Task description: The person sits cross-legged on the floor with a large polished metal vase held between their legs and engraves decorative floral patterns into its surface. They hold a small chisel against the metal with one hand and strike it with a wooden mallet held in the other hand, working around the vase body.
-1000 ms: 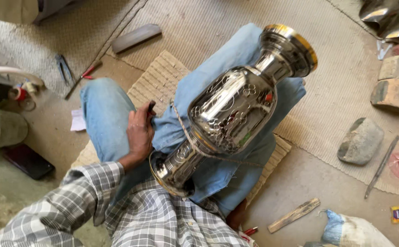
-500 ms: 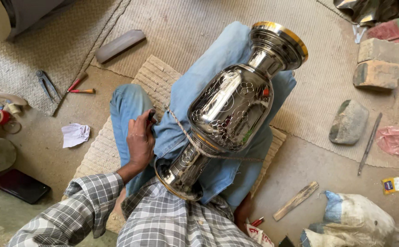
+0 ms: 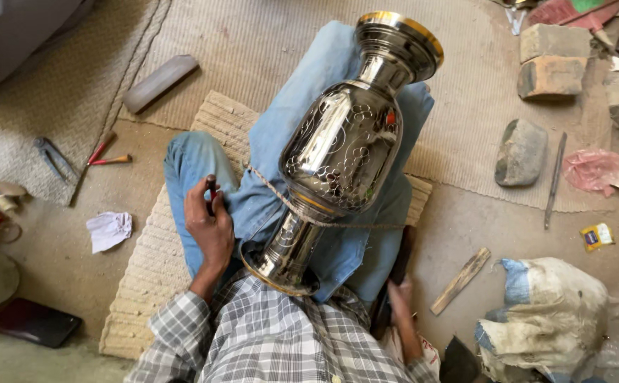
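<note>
A small yellow packet point(image 3: 597, 236) with a dark panel lies flat on the bare floor at the right of the frame, just above a lumpy white and blue sack point(image 3: 543, 319) in the lower right corner; a crumpled pink plastic wrapper point(image 3: 597, 170) sits above the packet, beside a grey stone point(image 3: 521, 151) and a thin metal rod point(image 3: 554, 181). A scrap of white paper point(image 3: 108, 230) lies at the left, near red-handled pliers point(image 3: 103, 152). At centre a large polished metal vase point(image 3: 345, 152) with engraved patterns and a gold rim rests tilted across the person's jeans-clad lap, mouth toward the top of the frame, base toward the checked shirt, a thin cord point(image 3: 302, 209) passing round its narrow lower part. The left hand point(image 3: 210, 223) is raised just left of the vase base, wrist bent, fingers closed around a small dark tool point(image 3: 212, 190) that points upward. The right hand point(image 3: 400, 294) reaches down beside the right thigh at lower centre, touching a dark object; whether it grips anything cannot be told
</note>
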